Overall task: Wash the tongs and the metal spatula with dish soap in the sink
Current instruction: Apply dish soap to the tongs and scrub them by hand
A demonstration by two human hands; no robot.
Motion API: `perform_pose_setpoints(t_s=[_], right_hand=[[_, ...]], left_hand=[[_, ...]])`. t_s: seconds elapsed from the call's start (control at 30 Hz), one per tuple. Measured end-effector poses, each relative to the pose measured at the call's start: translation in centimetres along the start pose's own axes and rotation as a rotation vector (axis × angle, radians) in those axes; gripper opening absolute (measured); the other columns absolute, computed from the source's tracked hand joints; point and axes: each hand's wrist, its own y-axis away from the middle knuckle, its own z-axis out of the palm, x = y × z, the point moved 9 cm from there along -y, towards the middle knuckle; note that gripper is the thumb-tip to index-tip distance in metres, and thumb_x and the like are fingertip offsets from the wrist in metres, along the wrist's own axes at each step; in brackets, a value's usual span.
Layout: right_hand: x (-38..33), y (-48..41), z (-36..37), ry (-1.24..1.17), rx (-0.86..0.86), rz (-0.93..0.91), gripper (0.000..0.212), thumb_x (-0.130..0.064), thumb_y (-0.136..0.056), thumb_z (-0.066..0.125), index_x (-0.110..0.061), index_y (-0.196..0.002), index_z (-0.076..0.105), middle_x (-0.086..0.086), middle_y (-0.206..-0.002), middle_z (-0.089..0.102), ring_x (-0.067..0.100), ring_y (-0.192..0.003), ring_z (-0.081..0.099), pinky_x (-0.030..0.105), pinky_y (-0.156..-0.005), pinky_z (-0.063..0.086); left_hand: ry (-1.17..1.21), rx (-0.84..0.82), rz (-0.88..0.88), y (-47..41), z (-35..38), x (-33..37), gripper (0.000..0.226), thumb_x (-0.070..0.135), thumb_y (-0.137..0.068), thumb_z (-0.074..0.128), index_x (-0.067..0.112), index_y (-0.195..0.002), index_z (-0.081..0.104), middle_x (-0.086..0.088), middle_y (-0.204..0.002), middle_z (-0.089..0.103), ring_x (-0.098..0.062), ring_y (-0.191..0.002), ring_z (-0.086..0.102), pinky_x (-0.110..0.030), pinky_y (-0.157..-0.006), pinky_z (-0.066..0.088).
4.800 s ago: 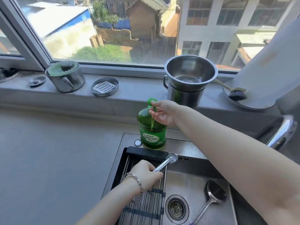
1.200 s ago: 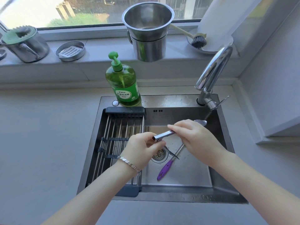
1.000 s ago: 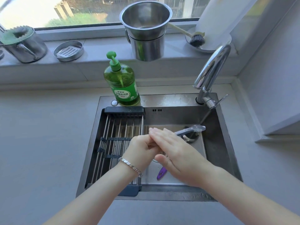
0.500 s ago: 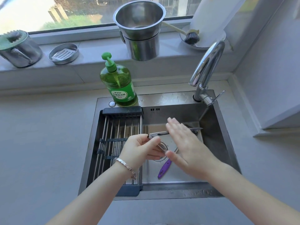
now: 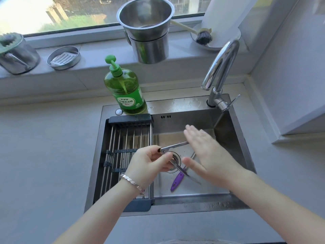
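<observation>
Pinching the tongs [image 5: 174, 146] at the hinge end with the left grip [image 5: 149, 162], fingers curled, above the drain of the sink [image 5: 233, 138]. Held spread in a V, opening rightward. Laying the right grip [image 5: 209, 154] flat over the upper arm, fingers straight, clasping nothing. Down on the sink floor, under the tongs: the spatula [image 5: 176, 181], purple handle nearest, blade hidden by the right grip. At the back rim, upright: the soap [image 5: 125, 92]. In the left half, a rack [image 5: 123, 138].
</observation>
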Motion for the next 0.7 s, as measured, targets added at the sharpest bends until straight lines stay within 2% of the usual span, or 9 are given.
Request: perform_pose_setpoints(t_s=[0.07,0.13,0.2,0.27,0.37,0.47,0.57,0.63,0.7], right_hand=[[0.1,0.3,-0.4,-0.061,-0.034,0.016,0.117,-0.08,-0.063,-0.021,-0.01,-0.148,0.018,0.002,-0.156,0.018,0.004,-0.143,0.004,0.01,-0.108,-0.015],[-2.4,1.0,-0.2,-0.167,-0.092,-0.091,0.107,-0.078,-0.069,-0.008,-0.01,-0.147,0.021,-0.006,-0.152,0.019,-0.007,-0.135,0.001,0.002,-0.103,-0.016],[-3.9,1.5,-0.1,-0.228,-0.09,-0.166,0.098,-0.074,-0.077,0.002,-0.009,-0.147,0.022,-0.009,-0.148,0.015,-0.012,-0.131,-0.002,0.002,-0.105,-0.013],[-2.4,1.5,0.0,-0.2,-0.058,-0.103,0.103,-0.08,-0.074,-0.004,-0.012,-0.148,0.017,-0.006,-0.154,0.012,-0.009,-0.136,-0.005,0.006,-0.108,-0.012],[-2.2,1.4,-0.6,-0.193,-0.027,-0.06,0.108,-0.083,-0.07,-0.008,-0.012,-0.149,0.014,-0.001,-0.157,0.009,-0.004,-0.139,-0.007,0.012,-0.112,-0.012],[-5.5,1.8,-1.3,-0.165,0.041,-0.224,0.086,-0.066,-0.089,0.016,-0.001,-0.145,0.025,0.006,-0.152,0.018,0.009,-0.142,0.007,0.022,-0.115,0.001],[-3.6,1.5,-0.6,-0.06,0.049,-0.202,0.078,-0.059,-0.094,0.018,0.001,-0.143,0.028,0.011,-0.151,0.024,0.014,-0.141,0.013,0.027,-0.115,0.007],[-1.0,1.1,0.0,0.001,0.03,-0.135,0.078,-0.059,-0.095,0.017,0.002,-0.143,0.028,0.014,-0.151,0.026,0.016,-0.141,0.014,0.031,-0.115,0.009],[1.4,0.9,-0.2,0.011,0.075,-0.079,0.076,-0.058,-0.095,0.015,0.0,-0.144,0.025,0.011,-0.152,0.024,0.013,-0.143,0.012,0.03,-0.116,0.008]], left_hand=[[-0.446,0.044,0.361,0.5,-0.4,2.6,0.018,0.02,-0.085,0.062,0.005,-0.091,0.069,0.004,-0.072,0.069,0.0,-0.066,0.064,-0.016,-0.061,0.053],[-0.761,0.068,0.726,1.7,0.2,4.5,0.024,0.025,-0.083,0.053,0.011,-0.098,0.065,-0.002,-0.083,0.073,-0.005,-0.073,0.065,-0.024,-0.063,0.055],[-0.932,0.089,0.972,3.0,0.7,5.7,0.019,0.021,-0.089,0.045,0.013,-0.102,0.056,-0.007,-0.095,0.074,-0.016,-0.079,0.072,-0.027,-0.06,0.059],[-1.034,0.116,1.108,3.8,0.8,6.6,0.018,0.017,-0.096,0.036,0.01,-0.1,0.052,-0.012,-0.095,0.074,-0.02,-0.077,0.073,-0.028,-0.055,0.06],[-1.066,0.146,1.191,4.5,0.5,7.5,0.012,0.007,-0.088,0.046,0.006,-0.099,0.052,-0.016,-0.094,0.074,-0.023,-0.082,0.073,-0.029,-0.059,0.061],[-1.068,0.146,1.207,4.6,0.5,7.6,0.014,0.007,-0.091,0.044,0.005,-0.101,0.053,-0.016,-0.096,0.073,-0.024,-0.087,0.072,-0.029,-0.066,0.061],[-1.047,0.148,1.149,4.5,0.1,7.2,0.024,0.014,-0.096,0.037,0.005,-0.1,0.058,-0.015,-0.095,0.074,-0.022,-0.083,0.073,-0.026,-0.065,0.059],[-0.965,0.169,1.072,4.2,-0.7,6.8,0.031,0.015,-0.095,0.04,0.0,-0.095,0.068,-0.015,-0.094,0.074,-0.023,-0.08,0.073,-0.029,-0.061,0.061],[-0.89,0.195,1.004,3.9,-1.5,6.4,0.028,0.013,-0.088,0.05,-0.004,-0.089,0.072,-0.015,-0.092,0.074,-0.023,-0.08,0.073,-0.03,-0.062,0.061]])
